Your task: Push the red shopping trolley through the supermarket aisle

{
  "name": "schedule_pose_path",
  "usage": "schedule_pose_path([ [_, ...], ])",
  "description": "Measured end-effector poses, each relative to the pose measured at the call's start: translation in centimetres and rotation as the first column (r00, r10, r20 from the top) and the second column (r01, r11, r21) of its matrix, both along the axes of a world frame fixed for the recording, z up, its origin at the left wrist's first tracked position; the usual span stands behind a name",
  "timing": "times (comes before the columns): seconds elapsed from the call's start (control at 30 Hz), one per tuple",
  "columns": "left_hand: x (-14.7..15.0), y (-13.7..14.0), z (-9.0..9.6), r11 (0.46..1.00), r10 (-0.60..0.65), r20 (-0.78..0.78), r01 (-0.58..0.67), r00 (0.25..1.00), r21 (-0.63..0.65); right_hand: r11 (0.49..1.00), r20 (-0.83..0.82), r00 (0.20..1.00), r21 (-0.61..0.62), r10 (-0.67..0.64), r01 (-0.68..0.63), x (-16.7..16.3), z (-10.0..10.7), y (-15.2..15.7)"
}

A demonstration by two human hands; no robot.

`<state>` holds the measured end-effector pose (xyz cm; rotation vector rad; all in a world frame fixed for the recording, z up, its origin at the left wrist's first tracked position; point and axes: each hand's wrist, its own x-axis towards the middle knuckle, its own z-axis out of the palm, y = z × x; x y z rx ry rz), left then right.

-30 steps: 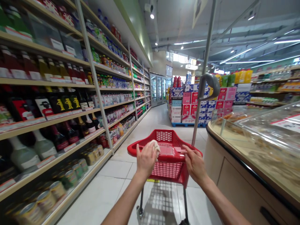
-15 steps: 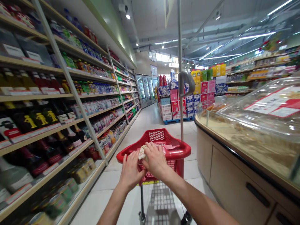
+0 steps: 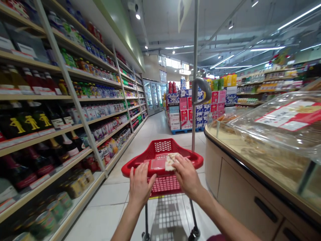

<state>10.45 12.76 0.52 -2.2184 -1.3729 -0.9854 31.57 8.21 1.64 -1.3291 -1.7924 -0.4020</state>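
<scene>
A red shopping cart (image 3: 166, 185) stands right in front of me, its plastic mesh basket narrowing away. My left hand (image 3: 140, 184) is closed over the left part of the cart's handle (image 3: 157, 164), with the thumb on the near side. A crumpled whitish cloth (image 3: 170, 162) lies on the handle right of its middle. My right hand (image 3: 187, 174) is closed on that cloth and presses it against the handle; its fingertips partly cover the cloth. A grey pole (image 3: 194, 124) with a curved grey hook rises at the cart's right side.
Shelves (image 3: 87, 134) of bottles and cans line the left side. At right stands a curved food counter (image 3: 213, 160) with clear plastic covers. Farther ahead are stacked boxes (image 3: 184, 115) on a blue pallet and glass-door fridges (image 3: 153, 97). Pale floor tiles (image 3: 110, 197) run between.
My right hand has slid rightward along the handle with the cloth, away from my left hand. My left hand stays on the left part of the handle. The view has shifted slightly.
</scene>
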Motion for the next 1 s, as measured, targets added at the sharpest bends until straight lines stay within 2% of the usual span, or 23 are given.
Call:
schedule_pose_path([
  [0.1,-0.2,0.0,0.0,1.000,-0.010,-0.013,0.010,1.000,0.016,0.997,0.033,0.997,0.020,0.070,-0.070,-0.8,0.2,-0.1],
  [0.17,-0.4,-0.1,0.0,1.000,-0.012,-0.008,0.012,1.000,0.022,0.999,0.025,0.998,-0.014,0.052,-0.052,1.5,0.1,-0.4],
  [0.3,0.3,-0.6,-0.2,0.999,0.001,0.020,-0.002,1.000,0.040,0.995,-0.059,0.994,-0.026,-0.096,0.094,6.4,0.0,-0.7],
  [0.37,1.1,-0.9,-0.3,0.998,0.012,0.035,-0.014,0.999,0.055,0.996,-0.087,0.992,-0.013,-0.089,0.088,5.7,0.3,-0.7],
  [0.5,2.2,-1.3,-0.4,0.996,0.024,0.037,-0.028,0.999,0.090,0.999,-0.069,0.996,0.006,0.047,-0.047,1.3,0.6,-0.2],
  [0.57,2.2,-1.3,-0.3,0.994,0.023,0.023,-0.026,0.999,0.103,0.998,-0.076,0.995,0.018,0.069,-0.068,1.3,0.4,0.1],
  [0.63,2.0,-1.3,-0.2,0.994,0.018,0.009,-0.019,1.000,0.103,0.999,-0.105,0.994,0.038,0.040,-0.036,3.3,-0.1,0.3],
  [0.7,1.7,-1.3,-0.1,0.995,0.014,0.004,-0.015,1.000,0.101,0.995,-0.179,0.982,0.071,-0.055,0.068,5.8,-0.5,0.4],
  [0.77,1.7,-1.3,-0.1,0.994,0.019,0.009,-0.020,1.000,0.106,0.986,-0.241,0.962,0.080,-0.125,0.148,7.0,-0.5,0.4],
  [0.83,1.8,-1.2,-0.2,0.993,0.030,0.015,-0.032,0.999,0.115,0.994,-0.190,0.978,0.056,-0.085,0.097,6.0,-0.3,0.3],
  [0.93,1.7,-1.0,-0.3,0.992,0.036,0.011,-0.037,0.999,0.120,0.999,-0.025,0.999,-0.002,0.043,-0.043,3.1,0.1,0.2],
  [1.0,1.4,-0.8,-0.2,0.993,0.032,-0.001,-0.031,1.000,0.110,0.995,0.014,0.995,-0.025,0.095,-0.095,2.9,0.0,0.3],
])
